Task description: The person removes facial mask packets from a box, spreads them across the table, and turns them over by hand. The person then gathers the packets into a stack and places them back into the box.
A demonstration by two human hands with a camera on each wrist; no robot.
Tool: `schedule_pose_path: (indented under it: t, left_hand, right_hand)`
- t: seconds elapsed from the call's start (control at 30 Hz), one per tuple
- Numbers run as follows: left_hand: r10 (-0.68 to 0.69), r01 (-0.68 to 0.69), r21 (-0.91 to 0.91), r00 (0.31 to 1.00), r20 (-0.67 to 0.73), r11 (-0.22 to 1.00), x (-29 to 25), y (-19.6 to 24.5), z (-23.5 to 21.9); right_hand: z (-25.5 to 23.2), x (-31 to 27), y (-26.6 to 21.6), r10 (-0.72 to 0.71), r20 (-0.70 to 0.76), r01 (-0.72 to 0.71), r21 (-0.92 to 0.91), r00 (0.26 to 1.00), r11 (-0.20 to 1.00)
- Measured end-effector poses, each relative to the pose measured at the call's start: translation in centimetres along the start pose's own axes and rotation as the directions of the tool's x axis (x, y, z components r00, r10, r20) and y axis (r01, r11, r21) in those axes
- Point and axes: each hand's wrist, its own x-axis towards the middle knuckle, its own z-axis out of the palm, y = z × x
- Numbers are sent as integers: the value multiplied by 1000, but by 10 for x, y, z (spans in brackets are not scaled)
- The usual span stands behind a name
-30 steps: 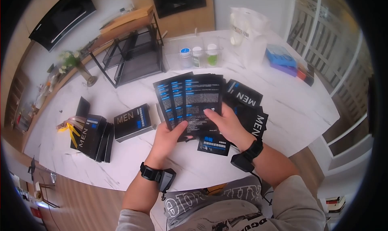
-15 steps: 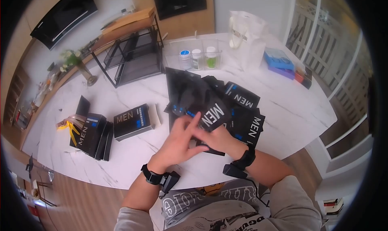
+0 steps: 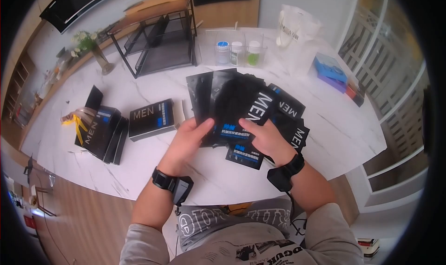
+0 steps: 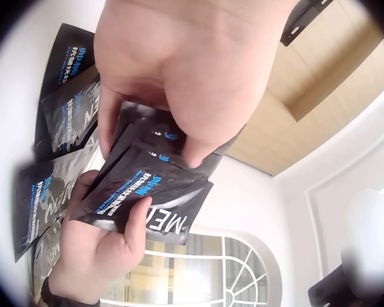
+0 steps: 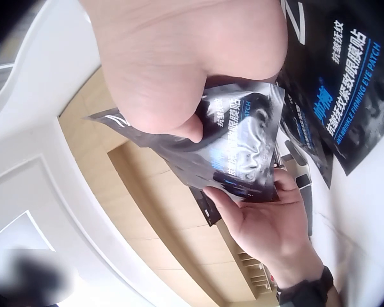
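Note:
Between both hands is a fan of black eye patch packets [image 3: 227, 105], with the front marked MEN facing up. My left hand [image 3: 187, 137] grips the fan's lower left edge, thumb on top and fingers underneath. The right hand [image 3: 270, 138] pinches the lower right side, its thumb pressed on the top packet. In the left wrist view several packet layers [image 4: 137, 185] overlap between the thumbs. The right wrist view shows the silvery sheen of a packet [image 5: 249, 147] near the right thumb. More loose packets [image 3: 246, 157] lie on the table under and right of the fan.
Left of the hands lies an open black MEN box [image 3: 151, 120]. Beyond it stand more black boxes [image 3: 98, 137] with a yellow ribbon. A clear organizer with bottles [image 3: 236, 53], a dark rack [image 3: 162, 56], a white bag [image 3: 297, 42] and a blue box [image 3: 329, 66] stand farther back.
The fanned packets showed their text-covered backs, then the hands crossed close together and turned them over. Now the MEN fronts face up and the hands are apart again, one on each side.

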Motion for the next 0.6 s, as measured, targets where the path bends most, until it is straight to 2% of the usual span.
schedule_pose_path:
  t: [0.17,0.27,0.33,0.47,0.57,0.6]
  left_hand:
    - [30,-31,-12,997,-69,999,-1,7,8]
    - [34,-34,9,994,-105,999,1,7,3]
    - [10,-8,25,998,-67,1000,1,8,4]
    - [23,-34,170,998,64,985,-5,6,5]
    - [49,-75,301,995,92,951,-8,8,7]
    - [106,-128,293,990,90,947,-6,7,7]
  right_hand:
    - [-5,5,-3,3,-58,-10,-108,998,994]
    - [0,5,-7,-18,-98,12,-58,995,998]
    - [-1,6,-6,-31,-95,25,-62,995,998]
    - [2,2,-9,-125,-64,101,-288,990,952]
    - [11,-5,-18,-292,-25,235,-529,956,815]
    - [11,-6,-18,-301,-34,233,-552,953,801]
